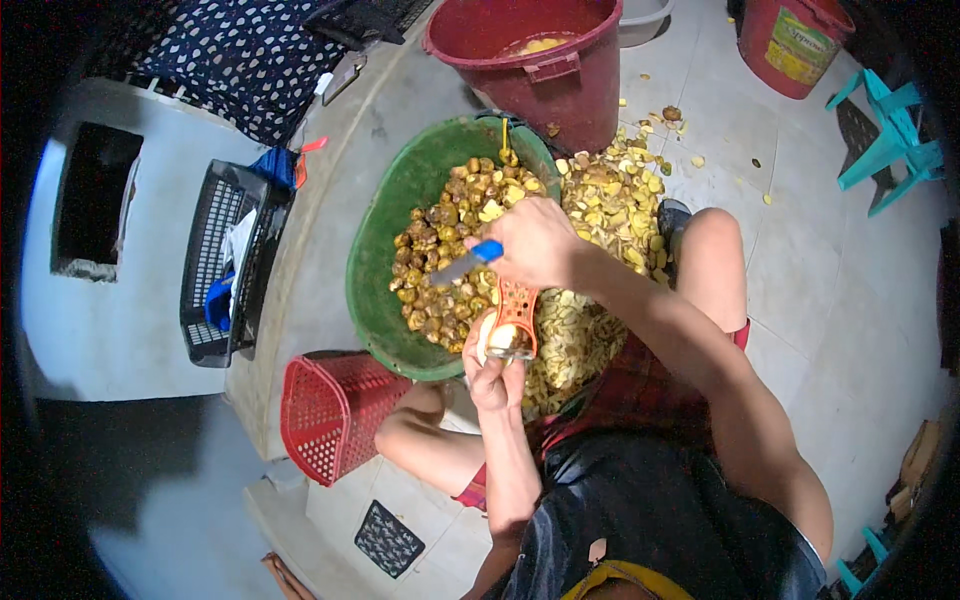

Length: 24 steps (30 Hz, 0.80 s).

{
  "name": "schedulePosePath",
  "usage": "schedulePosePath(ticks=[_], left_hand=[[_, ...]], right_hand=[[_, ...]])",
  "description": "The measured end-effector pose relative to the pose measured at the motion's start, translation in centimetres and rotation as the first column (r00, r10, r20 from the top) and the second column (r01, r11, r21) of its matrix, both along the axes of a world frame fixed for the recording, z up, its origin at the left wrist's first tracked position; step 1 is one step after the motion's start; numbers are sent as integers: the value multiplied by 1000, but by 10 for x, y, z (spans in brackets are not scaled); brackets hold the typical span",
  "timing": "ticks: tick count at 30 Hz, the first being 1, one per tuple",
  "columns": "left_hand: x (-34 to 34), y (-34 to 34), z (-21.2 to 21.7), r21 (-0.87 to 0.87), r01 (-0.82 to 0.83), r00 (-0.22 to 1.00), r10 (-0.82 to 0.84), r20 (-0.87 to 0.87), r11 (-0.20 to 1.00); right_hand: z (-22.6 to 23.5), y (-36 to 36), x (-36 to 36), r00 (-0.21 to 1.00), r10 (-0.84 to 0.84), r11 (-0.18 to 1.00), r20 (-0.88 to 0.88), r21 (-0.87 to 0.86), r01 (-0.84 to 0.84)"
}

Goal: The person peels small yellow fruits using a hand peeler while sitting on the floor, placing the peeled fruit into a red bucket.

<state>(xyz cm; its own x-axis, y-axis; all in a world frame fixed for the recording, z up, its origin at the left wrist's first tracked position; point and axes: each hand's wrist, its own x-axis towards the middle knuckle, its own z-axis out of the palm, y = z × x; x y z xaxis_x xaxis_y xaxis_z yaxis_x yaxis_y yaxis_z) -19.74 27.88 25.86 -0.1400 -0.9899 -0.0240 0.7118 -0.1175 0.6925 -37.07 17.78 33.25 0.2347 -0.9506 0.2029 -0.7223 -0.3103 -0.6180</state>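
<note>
My left hand (497, 378) is closed round a partly peeled round fruit (503, 337), pale with some brown skin left on it. An orange peeler (516, 303) with a perforated handle and a metal blade end lies against the fruit. My right hand (540, 240) grips the peeler's upper end from above. The same hand also holds a knife (470, 262) with a blue handle, its blade pointing left over the basin. Below sits a green basin (368, 290), part-filled with brownish-yellow round fruits (440, 240). My fingers hide part of both tools.
Yellow peelings (615, 205) lie heaped on the floor between my legs and past the basin. A large red tub (590, 90) stands behind it. Left are a red perforated basket (335, 415) and a black crate (215, 260). A turquoise stool (890, 140) stands far right.
</note>
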Motion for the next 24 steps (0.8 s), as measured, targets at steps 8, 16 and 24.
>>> schedulePosePath(ticks=[8, 16, 24], left_hand=[[0, -2, -1, 36, -33, 994, 37, -104, 999], [1, 3, 0, 56, -43, 993, 49, -108, 998], [3, 3, -6, 87, 2, 971, 18, -238, 996]], right_hand=[[4, -3, -6, 998, 33, 993, 51, 110, -38], [-10, -8, -4, 998, 15, 997, 66, 74, -20], [-12, -11, -11, 968, -80, 976, 236, 216, 28]])
